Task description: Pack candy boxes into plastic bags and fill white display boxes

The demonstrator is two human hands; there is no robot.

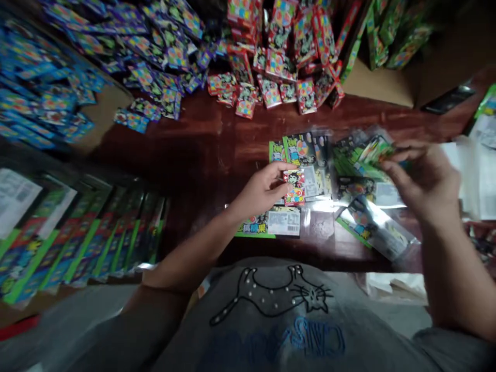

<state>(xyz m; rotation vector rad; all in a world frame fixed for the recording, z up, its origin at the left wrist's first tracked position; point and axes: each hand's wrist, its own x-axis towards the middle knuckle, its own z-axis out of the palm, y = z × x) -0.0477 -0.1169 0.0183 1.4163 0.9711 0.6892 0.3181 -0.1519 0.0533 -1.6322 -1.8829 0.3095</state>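
In my left hand (271, 183) is a small red candy packet (294, 187), pinched between thumb and fingers, its printed face up. My right hand (430, 181) is blurred by motion, with thumb and fingers closed on a small green packet (374, 152). Below the hands lie clear plastic bags with black and green printed cards: one bag (360, 219) slants under my right hand, while another bag (287, 222) lies flat beneath my left wrist, its white label showing. A further group of bags (302, 147) overlaps just beyond my left hand.
Red packets (277, 62) are heaped at the back, with purple packets (163, 57) left of them and blue packets (42, 93) farther left. A cardboard box (372, 82) with green packets stands back right, near a dark phone-like object (449, 98). Filled bags (89, 217) stand in a row at left.
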